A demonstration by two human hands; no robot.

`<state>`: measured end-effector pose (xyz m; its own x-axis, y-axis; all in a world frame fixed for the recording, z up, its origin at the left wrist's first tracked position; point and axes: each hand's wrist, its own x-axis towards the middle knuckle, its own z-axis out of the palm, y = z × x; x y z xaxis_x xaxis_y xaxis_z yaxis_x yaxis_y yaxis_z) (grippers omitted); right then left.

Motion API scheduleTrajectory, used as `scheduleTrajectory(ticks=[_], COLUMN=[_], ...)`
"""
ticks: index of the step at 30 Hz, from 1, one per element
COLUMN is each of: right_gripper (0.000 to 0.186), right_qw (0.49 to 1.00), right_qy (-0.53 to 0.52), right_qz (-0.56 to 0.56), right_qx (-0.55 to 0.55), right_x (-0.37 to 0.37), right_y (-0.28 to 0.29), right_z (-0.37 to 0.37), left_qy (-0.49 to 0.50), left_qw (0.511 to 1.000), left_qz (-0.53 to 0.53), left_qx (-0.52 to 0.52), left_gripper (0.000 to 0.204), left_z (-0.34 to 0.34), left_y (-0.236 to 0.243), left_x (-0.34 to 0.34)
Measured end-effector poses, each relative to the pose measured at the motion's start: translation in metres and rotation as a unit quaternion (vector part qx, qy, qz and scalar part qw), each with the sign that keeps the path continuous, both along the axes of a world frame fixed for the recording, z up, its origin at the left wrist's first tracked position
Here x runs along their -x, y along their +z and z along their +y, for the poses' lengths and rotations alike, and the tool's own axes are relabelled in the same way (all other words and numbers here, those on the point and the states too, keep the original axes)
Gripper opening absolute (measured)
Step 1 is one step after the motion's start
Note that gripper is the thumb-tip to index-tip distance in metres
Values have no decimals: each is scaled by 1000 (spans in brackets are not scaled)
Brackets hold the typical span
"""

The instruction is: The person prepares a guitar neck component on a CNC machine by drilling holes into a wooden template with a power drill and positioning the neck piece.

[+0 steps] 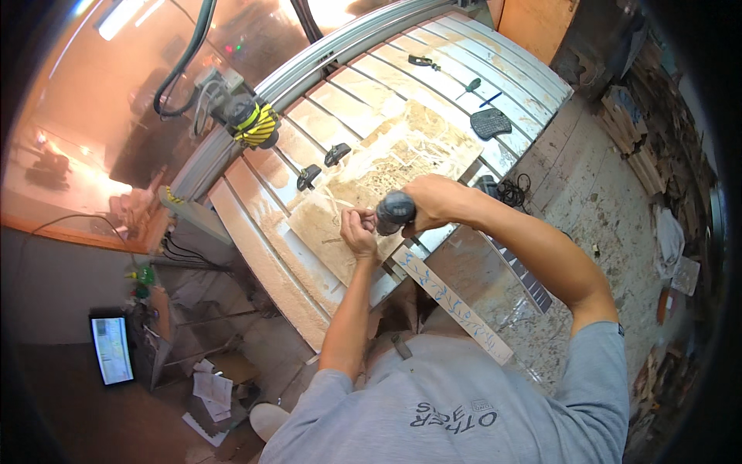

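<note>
My right hand (425, 199) grips a dark cordless power tool (396, 207), held over a tan, carved wooden board (321, 236) on the slotted machine bed (525, 85). My left hand (359, 230) is beside the tool's front end, fingers curled and pinched round something too small to make out. The board is dusted with pale shavings. A long narrow board with blue markings (452, 301) lies angled below my right forearm at the bed's front edge.
A spindle head (255, 124) hangs at back left. Clamps (336, 153), a screwdriver (471, 87) and a black pad (488, 124) lie on the bed. Cables (514, 193) coil at right. A lit screen (110, 348) and papers (212, 390) are lower left; wood scraps line the right.
</note>
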<state>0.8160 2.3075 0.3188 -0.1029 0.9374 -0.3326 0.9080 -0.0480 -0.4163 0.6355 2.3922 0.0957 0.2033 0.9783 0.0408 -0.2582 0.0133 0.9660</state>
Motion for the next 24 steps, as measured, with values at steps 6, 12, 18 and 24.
scheduleTrajectory(ticks=[6, 12, 18, 24], right_gripper=[41, 42, 66, 65], right_qw=[997, 998, 985, 967], right_qy=[-12, -40, -122, -177], right_qz=[70, 29, 77, 112], right_qx=[-18, 29, 92, 145], right_x=[9, 22, 41, 55], right_y=[-5, 12, 23, 23], right_z=[1, 2, 10, 20], left_qy=[28, -3, 1, 30], left_qw=[998, 997, 992, 983], left_qz=[42, 1, -128, -180], left_qx=[-46, -77, -8, 23], left_gripper=[27, 29, 33, 29], left_z=[-13, -6, -5, -11], left_y=[0, 13, 2, -4], left_x=[3, 7, 15, 15])
